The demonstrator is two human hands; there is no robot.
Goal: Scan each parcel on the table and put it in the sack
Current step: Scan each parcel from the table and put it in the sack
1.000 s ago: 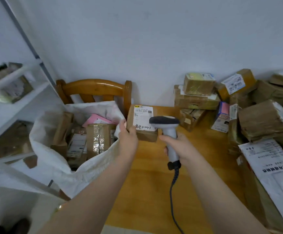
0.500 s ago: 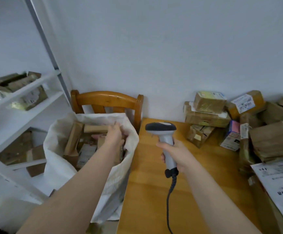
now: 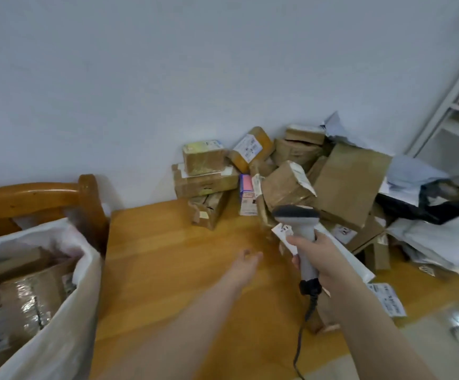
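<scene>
The brown cardboard parcels (image 3: 291, 185) lie in a messy pile at the far right of the table (image 3: 168, 270). The white sack (image 3: 58, 325) stands open at the near left, with a taped box (image 3: 28, 303) inside. My right hand (image 3: 323, 259) holds the grey scanner (image 3: 301, 229) upright.
</scene>
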